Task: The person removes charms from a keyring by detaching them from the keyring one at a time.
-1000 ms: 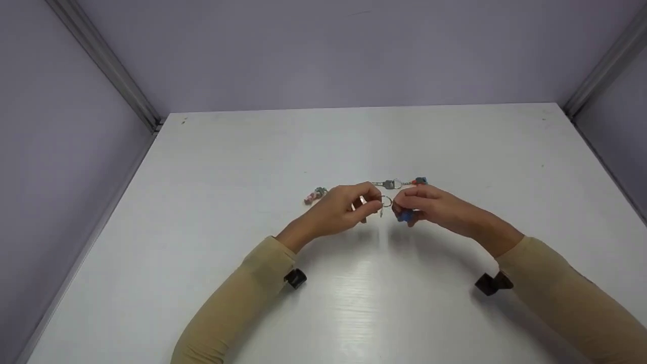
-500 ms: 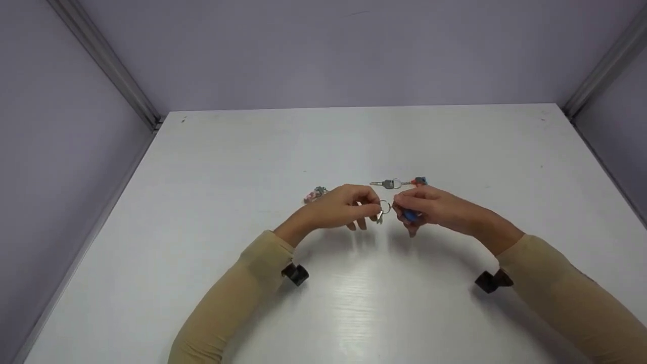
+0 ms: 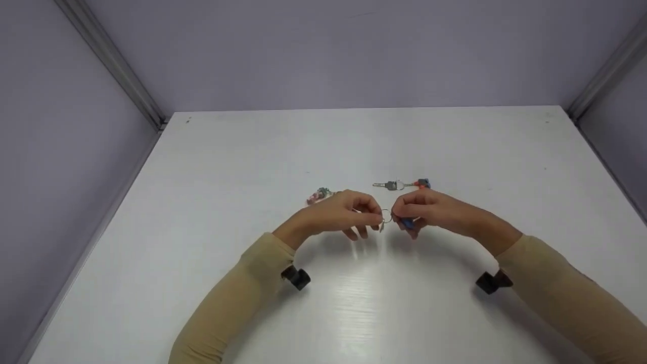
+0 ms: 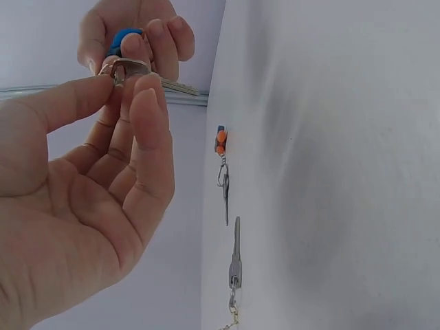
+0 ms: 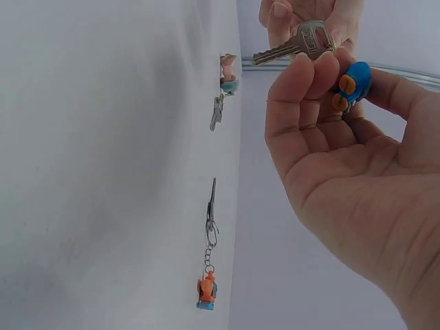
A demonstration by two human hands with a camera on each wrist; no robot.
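Head view: both hands meet above the middle of the white table [image 3: 202, 167], so the work sits clear of the surface.
Left hand [image 3: 336, 215]: thumb and forefinger pinch the small silver split ring [image 3: 386, 217], seemingly to steady it; the other fingers hang loose.
Right hand [image 3: 429, 210]: fingers curled round the blue-and-orange figurine charm [image 5: 352, 82] hanging from that ring.
Silver key [image 5: 295, 42]: held up between the two hands at the ring.
Lying apart: an orange-and-blue charm keychain with key [image 3: 402, 184] just beyond the hands; a pink-and-teal charm keychain [image 3: 317, 195] by the left knuckles.
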